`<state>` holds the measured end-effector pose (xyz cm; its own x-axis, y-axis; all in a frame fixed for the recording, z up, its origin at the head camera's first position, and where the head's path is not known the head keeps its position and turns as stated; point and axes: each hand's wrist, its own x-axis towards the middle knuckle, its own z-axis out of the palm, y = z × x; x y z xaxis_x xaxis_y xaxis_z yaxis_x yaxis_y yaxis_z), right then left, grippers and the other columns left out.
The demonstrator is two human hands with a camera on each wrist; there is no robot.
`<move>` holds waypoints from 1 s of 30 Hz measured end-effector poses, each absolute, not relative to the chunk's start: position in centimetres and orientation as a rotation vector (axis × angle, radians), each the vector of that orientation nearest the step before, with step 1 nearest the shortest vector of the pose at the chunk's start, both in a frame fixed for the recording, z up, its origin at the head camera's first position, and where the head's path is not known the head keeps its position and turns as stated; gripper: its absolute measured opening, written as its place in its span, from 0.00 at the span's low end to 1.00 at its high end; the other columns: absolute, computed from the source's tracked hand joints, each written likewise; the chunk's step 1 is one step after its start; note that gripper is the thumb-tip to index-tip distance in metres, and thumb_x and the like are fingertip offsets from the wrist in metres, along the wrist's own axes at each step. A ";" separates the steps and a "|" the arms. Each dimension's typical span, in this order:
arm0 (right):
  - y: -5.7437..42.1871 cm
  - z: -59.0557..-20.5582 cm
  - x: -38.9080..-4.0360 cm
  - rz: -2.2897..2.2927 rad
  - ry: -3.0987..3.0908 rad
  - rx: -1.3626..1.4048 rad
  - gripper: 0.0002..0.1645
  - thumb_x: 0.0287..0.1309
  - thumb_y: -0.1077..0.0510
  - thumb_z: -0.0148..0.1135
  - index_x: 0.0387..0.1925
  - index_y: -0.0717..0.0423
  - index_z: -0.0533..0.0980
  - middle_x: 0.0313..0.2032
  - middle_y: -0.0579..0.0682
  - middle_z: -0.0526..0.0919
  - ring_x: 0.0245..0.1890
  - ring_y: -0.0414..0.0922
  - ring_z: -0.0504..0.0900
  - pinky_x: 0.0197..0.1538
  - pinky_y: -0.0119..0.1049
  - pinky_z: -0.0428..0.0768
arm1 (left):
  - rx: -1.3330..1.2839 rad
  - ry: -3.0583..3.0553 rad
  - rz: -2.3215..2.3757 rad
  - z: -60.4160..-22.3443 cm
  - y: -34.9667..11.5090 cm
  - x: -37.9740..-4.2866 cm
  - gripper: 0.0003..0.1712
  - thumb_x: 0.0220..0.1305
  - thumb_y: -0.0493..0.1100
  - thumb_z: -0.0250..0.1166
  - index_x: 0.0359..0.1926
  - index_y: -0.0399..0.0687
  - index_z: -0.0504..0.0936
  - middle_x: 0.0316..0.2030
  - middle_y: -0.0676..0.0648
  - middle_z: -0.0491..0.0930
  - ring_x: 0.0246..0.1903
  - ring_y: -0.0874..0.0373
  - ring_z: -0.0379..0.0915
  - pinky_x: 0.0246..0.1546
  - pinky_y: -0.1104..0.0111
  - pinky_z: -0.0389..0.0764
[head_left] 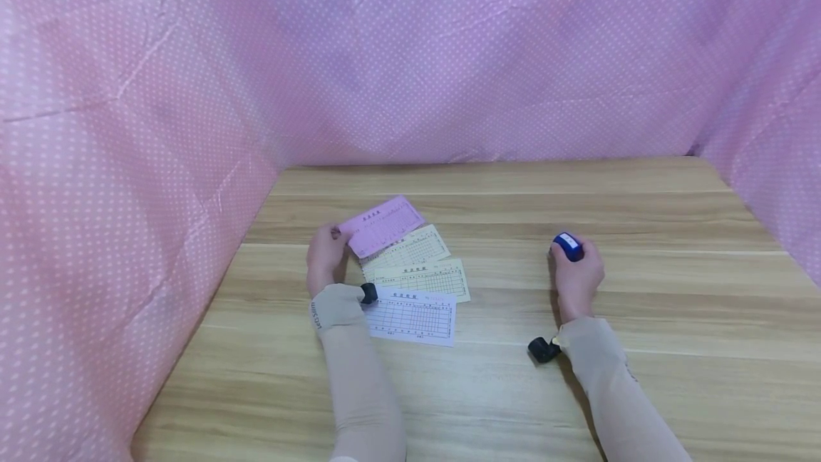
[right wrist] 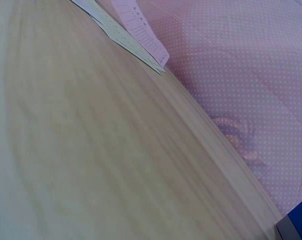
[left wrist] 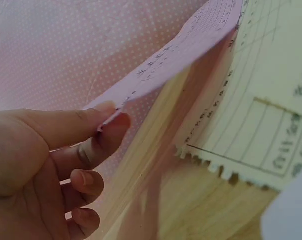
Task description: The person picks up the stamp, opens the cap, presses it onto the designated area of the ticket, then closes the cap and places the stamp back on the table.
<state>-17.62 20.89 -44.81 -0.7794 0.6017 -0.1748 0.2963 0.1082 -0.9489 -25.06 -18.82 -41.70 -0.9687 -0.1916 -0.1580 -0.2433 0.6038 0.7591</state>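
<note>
My left hand [head_left: 326, 255] pinches the left end of a pink receipt slip [head_left: 383, 225] between thumb and index finger. In the left wrist view, that end of the pink slip [left wrist: 181, 60] is raised off the table, and the other fingers are loosely bent. Below it lie two pale yellow receipt slips [head_left: 410, 249], one with a torn, jagged edge, and a white receipt slip [head_left: 413, 316] nearest me, fanned out and overlapping. To the right, my right hand [head_left: 580, 280] grips a blue stamp [head_left: 569, 247] with a white label; its underside is hidden.
The slips and both forearms are over a wood-grain table [head_left: 500, 405]. Pink polka-dot cloth [head_left: 474, 55] hangs behind the table and along both sides. A small black wrist camera [head_left: 544, 350] sticks out from the right sleeve.
</note>
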 end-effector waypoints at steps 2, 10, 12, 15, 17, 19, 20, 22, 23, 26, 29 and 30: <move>20.9 -44.8 -17.6 1.727 -2.133 -0.890 0.29 0.67 0.49 0.55 0.66 0.52 0.65 0.70 0.52 0.64 0.72 0.51 0.61 0.71 0.50 0.63 | -0.383 2.761 1.355 -41.6 -18.8 -25.1 0.19 0.72 0.43 0.53 0.57 0.36 0.74 0.54 0.36 0.77 0.54 0.43 0.72 0.62 0.51 0.68; 20.9 -44.7 -17.6 1.739 -2.126 -0.892 0.29 0.68 0.48 0.55 0.67 0.51 0.65 0.71 0.51 0.63 0.72 0.51 0.61 0.71 0.50 0.63 | -0.436 2.646 1.577 -41.1 -18.2 -24.9 0.15 0.72 0.44 0.54 0.54 0.41 0.75 0.50 0.41 0.76 0.50 0.48 0.71 0.57 0.57 0.70; 20.9 -44.7 -17.6 1.738 -2.127 -0.892 0.29 0.68 0.48 0.55 0.67 0.51 0.65 0.71 0.51 0.63 0.72 0.51 0.61 0.71 0.51 0.63 | -0.428 2.617 1.628 -41.1 -18.1 -24.9 0.15 0.72 0.43 0.55 0.54 0.40 0.75 0.50 0.41 0.76 0.49 0.49 0.72 0.56 0.59 0.72; 20.9 -44.7 -17.6 1.741 -2.123 -0.890 0.29 0.67 0.48 0.55 0.66 0.51 0.65 0.71 0.51 0.64 0.72 0.51 0.61 0.71 0.50 0.64 | -0.409 2.527 1.743 -41.2 -17.7 -24.9 0.15 0.71 0.42 0.55 0.54 0.39 0.74 0.50 0.42 0.75 0.49 0.51 0.73 0.54 0.61 0.76; 20.9 -44.7 -17.6 1.743 -2.120 -0.888 0.29 0.67 0.48 0.55 0.66 0.51 0.65 0.71 0.51 0.64 0.72 0.51 0.61 0.71 0.50 0.64 | -0.391 2.453 1.805 -41.2 -17.5 -24.9 0.15 0.71 0.41 0.55 0.55 0.40 0.73 0.49 0.42 0.76 0.49 0.51 0.75 0.52 0.62 0.78; 20.9 -44.7 -17.6 1.743 -2.118 -0.887 0.29 0.68 0.48 0.55 0.66 0.51 0.65 0.71 0.51 0.64 0.72 0.51 0.62 0.71 0.50 0.64 | -0.360 2.430 1.817 -41.2 -17.2 -24.9 0.16 0.71 0.42 0.55 0.55 0.40 0.73 0.48 0.43 0.76 0.47 0.52 0.75 0.51 0.63 0.79; 20.9 -44.7 -17.6 1.743 -2.118 -0.887 0.29 0.68 0.48 0.55 0.66 0.52 0.65 0.71 0.51 0.64 0.72 0.51 0.62 0.71 0.50 0.64 | -0.339 2.443 1.800 -41.2 -17.1 -24.9 0.16 0.71 0.42 0.55 0.55 0.39 0.73 0.48 0.43 0.77 0.47 0.52 0.76 0.51 0.64 0.79; 20.9 -44.7 -17.6 1.741 -2.119 -0.886 0.29 0.68 0.48 0.55 0.66 0.52 0.66 0.70 0.51 0.64 0.72 0.51 0.62 0.71 0.50 0.64 | -0.292 2.464 1.771 -41.3 -16.8 -25.1 0.15 0.71 0.42 0.56 0.54 0.38 0.74 0.46 0.43 0.77 0.46 0.53 0.75 0.50 0.65 0.78; 20.9 -44.7 -17.6 1.741 -2.118 -0.886 0.29 0.68 0.48 0.55 0.66 0.52 0.66 0.70 0.51 0.64 0.71 0.51 0.62 0.71 0.50 0.64 | -0.266 2.475 1.761 -41.3 -16.6 -25.2 0.15 0.71 0.42 0.56 0.53 0.37 0.74 0.46 0.43 0.77 0.45 0.54 0.75 0.49 0.65 0.77; 20.9 -44.7 -17.6 1.736 -2.123 -0.889 0.29 0.68 0.48 0.55 0.66 0.52 0.66 0.70 0.51 0.64 0.71 0.50 0.62 0.71 0.50 0.64 | -0.230 2.425 1.786 -41.2 -15.9 -25.4 0.13 0.69 0.40 0.58 0.51 0.36 0.75 0.45 0.43 0.77 0.44 0.55 0.73 0.49 0.65 0.76; 20.9 -44.7 -17.6 1.730 -2.126 -0.888 0.29 0.67 0.48 0.55 0.66 0.52 0.66 0.70 0.52 0.64 0.71 0.51 0.62 0.71 0.50 0.64 | -0.184 2.388 1.766 -41.2 -15.2 -25.7 0.13 0.68 0.38 0.59 0.50 0.37 0.76 0.44 0.43 0.78 0.42 0.56 0.74 0.48 0.64 0.78; 20.9 -44.7 -17.7 1.729 -2.128 -0.891 0.29 0.67 0.48 0.55 0.66 0.52 0.66 0.70 0.52 0.64 0.71 0.51 0.62 0.71 0.50 0.64 | -0.165 2.385 1.744 -41.2 -15.0 -25.9 0.13 0.68 0.38 0.59 0.49 0.37 0.76 0.44 0.44 0.79 0.41 0.57 0.75 0.48 0.64 0.79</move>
<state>-17.67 20.86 -44.67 -0.7790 0.6020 -0.1754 0.2951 0.1051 -0.9497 -25.87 -14.98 -41.18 -0.9772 0.0179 -0.2115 -0.1961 0.3050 0.9319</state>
